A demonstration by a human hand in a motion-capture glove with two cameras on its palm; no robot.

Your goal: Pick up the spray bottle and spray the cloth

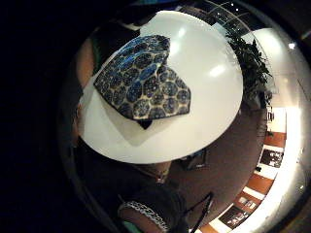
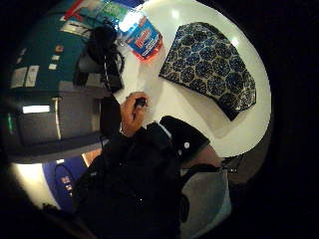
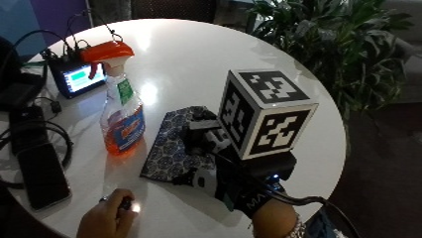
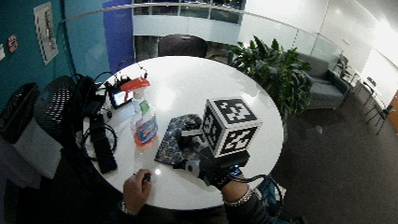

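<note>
Outside view: my gloved right hand [image 3: 217, 178] hovers over the near edge of the patterned cloth [image 3: 168, 148] on the round white table [image 3: 198, 59]; I cannot tell how my fingers sit. At ten o'clock stands the untouched spray bottle [image 3: 121, 106]. Reaching for it comes next.

outside views: above, near person | palm views: over cloth [image 1: 143, 85]
</note>
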